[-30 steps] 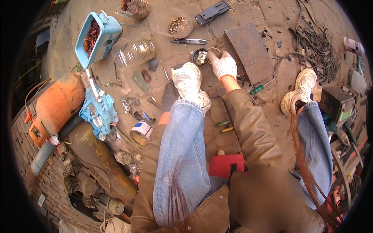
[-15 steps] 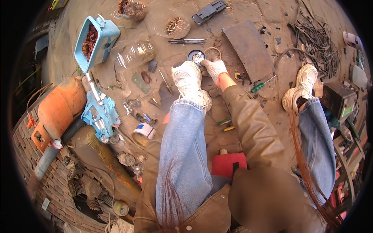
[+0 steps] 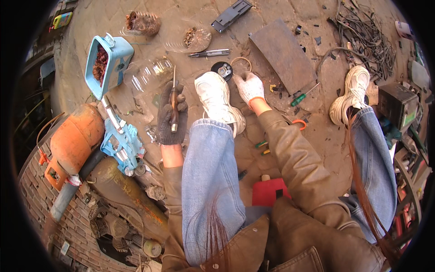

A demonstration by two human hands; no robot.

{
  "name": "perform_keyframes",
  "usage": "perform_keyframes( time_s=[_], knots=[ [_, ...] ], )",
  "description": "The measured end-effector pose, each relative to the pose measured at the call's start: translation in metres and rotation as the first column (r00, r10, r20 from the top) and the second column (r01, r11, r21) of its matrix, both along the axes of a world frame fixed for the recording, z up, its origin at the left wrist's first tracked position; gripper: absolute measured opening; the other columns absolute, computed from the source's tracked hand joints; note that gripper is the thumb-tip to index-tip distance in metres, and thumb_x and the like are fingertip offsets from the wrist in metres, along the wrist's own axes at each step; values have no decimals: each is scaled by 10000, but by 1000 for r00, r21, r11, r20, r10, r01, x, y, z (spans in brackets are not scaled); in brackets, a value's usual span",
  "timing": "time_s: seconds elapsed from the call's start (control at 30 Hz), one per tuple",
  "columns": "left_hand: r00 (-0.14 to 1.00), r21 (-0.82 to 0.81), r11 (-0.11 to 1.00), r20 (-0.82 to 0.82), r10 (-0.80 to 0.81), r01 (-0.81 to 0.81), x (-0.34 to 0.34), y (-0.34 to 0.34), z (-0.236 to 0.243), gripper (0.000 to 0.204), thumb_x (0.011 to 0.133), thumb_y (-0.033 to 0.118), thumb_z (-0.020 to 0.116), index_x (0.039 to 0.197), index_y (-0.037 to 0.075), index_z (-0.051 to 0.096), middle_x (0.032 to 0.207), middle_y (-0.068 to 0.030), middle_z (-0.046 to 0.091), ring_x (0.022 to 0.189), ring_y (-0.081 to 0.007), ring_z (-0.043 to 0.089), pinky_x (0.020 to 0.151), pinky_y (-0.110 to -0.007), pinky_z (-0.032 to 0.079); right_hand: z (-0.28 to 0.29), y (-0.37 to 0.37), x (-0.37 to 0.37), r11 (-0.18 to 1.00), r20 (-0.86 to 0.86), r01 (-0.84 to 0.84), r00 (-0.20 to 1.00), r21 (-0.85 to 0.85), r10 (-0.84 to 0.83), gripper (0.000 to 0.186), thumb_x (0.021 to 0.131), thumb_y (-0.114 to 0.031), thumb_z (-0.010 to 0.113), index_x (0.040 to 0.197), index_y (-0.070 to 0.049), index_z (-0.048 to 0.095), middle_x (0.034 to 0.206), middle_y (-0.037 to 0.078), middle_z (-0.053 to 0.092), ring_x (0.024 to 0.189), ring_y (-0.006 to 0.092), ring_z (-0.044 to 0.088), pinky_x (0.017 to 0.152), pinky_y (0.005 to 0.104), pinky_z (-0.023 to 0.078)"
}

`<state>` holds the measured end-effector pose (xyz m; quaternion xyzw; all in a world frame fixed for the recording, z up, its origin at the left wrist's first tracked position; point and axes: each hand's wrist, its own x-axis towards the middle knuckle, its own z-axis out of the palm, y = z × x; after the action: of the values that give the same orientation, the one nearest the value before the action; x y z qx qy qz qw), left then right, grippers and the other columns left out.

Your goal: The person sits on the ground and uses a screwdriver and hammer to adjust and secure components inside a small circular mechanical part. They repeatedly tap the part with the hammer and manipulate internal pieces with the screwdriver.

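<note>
My left hand (image 3: pixel 173 119), in a dark grey glove, is closed around a wooden-handled screwdriver (image 3: pixel 174 105). The thin metal shaft points away from me. At the right edge of a small round black part (image 3: pixel 222 69), which has metal pieces on its face, are the curled fingers of my right hand (image 3: pixel 249 87). That hand wears a white glove, and its thumb side touches the part's rim; the fingertips are partly hidden. Against the toe of my left shoe (image 3: pixel 212 93) lies the same part. A thin tan ring (image 3: pixel 241 63) shows just beyond my right fingers.
A rusty metal plate (image 3: pixel 283 54) lies right of my right hand, near a green screwdriver (image 3: pixel 299 99). A blue bucket (image 3: pixel 113 63) and clear plastic bottles (image 3: pixel 152 75) are at the left. Tangled cables (image 3: pixel 362 43) heap up at far right. Orange-handled scissors (image 3: pixel 300 123) lie beside my right sleeve.
My left hand has come up from beside my left leg, now showing the wooden-handled screwdriver. The round black part sits at a different tilt. My right hand stays close to it.
</note>
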<state>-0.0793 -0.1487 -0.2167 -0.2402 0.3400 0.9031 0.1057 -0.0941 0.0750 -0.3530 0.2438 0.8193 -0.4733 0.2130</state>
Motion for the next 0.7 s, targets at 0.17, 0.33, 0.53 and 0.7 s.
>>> perform_keyframes(
  time_s=[0.17, 0.33, 0.53, 0.7],
  knots=[
    [862, -432, 749, 184, -473, 503, -20, 51, 45, 665, 807, 4, 651, 1434, 9, 431, 1337, -156, 517, 882, -127, 600, 737, -235, 510, 68, 15, 41, 990, -89, 141, 986, -20, -142, 282, 876, -201, 657, 1109, -44, 635, 904, 149, 721, 812, 280, 705, 747, 360, 552],
    [583, -481, 363, 465, -666, 798, -8, 83, 42, 661, 827, 8, 660, 1441, 12, 416, 1258, -117, 578, 697, -122, 606, 631, -260, 520, 93, -1, 49, 981, -404, -187, 902, -42, 155, 458, 816, -104, 701, 1262, -94, 598, 1010, 125, 705, 881, 257, 698, 787, 342, 551],
    [556, -866, 185, 123, -822, 465, 0, 76, 44, 661, 780, 87, 782, 1373, 38, 495, 1437, -112, 448, 1128, -193, 558, 917, -334, 493, 73, -16, 20, 948, -367, -253, 915, -193, 169, 372, 819, -175, 703, 1175, -96, 629, 1039, 144, 691, 941, 283, 678, 824, 343, 528],
    [777, -949, 202, 66, -626, 243, 0, 85, 26, 457, 788, 75, 771, 1213, 45, 606, 1250, -113, 578, 1115, -208, 587, 918, -335, 491, 73, -47, 6, 815, -99, 38, 988, -578, -117, 299, 948, -230, 606, 1199, -73, 562, 939, 177, 675, 831, 297, 667, 721, 354, 536]
  ],
)
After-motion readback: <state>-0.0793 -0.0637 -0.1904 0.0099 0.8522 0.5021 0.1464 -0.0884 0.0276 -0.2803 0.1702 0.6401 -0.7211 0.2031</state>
